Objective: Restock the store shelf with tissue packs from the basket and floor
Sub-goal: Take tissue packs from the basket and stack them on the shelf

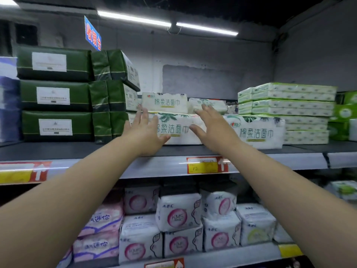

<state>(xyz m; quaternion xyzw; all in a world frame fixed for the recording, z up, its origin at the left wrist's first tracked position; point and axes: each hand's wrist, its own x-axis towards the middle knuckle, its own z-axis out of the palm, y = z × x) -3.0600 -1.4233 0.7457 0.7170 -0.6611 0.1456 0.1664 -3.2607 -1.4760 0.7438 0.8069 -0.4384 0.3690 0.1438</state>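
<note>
Front tissue pack (178, 130), white with a green leaf print, lies flat on the top shelf (289, 158), at about 12 o'clock from where the person stands, its long face toward the aisle and set a little back from the shelf lip. Left hand (147, 132) rests on the pack's 9 o'clock end, fingers straight and spread, thumb lying across the printed face. Right hand (211, 128) rests on the 3 o'clock end, fingers likewise straight, their tips reaching up toward the top edge. Neither hand is curled round the pack: flat contact only, both hands loose and unclenched. Two smaller packs of the same print, one (165, 102) at 12 o'clock above it and one (210, 104) at 1 o'clock, sit on top and further back. A matching pack (256, 132) lies just beside it at 3 o'clock, and the dark green wrapped packs (56, 95) stand stacked at 9 o'clock. Further out at 3 o'clock is a pile of pale green-and-white packs (289, 105). A red and yellow price tag (204, 165) is fixed to the shelf lip at 6 o'clock, with the pads (177, 216) on the shelf below. Basket and floor are out of view. Judgement: the step in hand is seating this pack in its row, squaring it against its neighbours. The next move probably calls for an even push from both palms, light enough not to tip the two packs on top, then lifting the hands off to fetch more stock.
</note>
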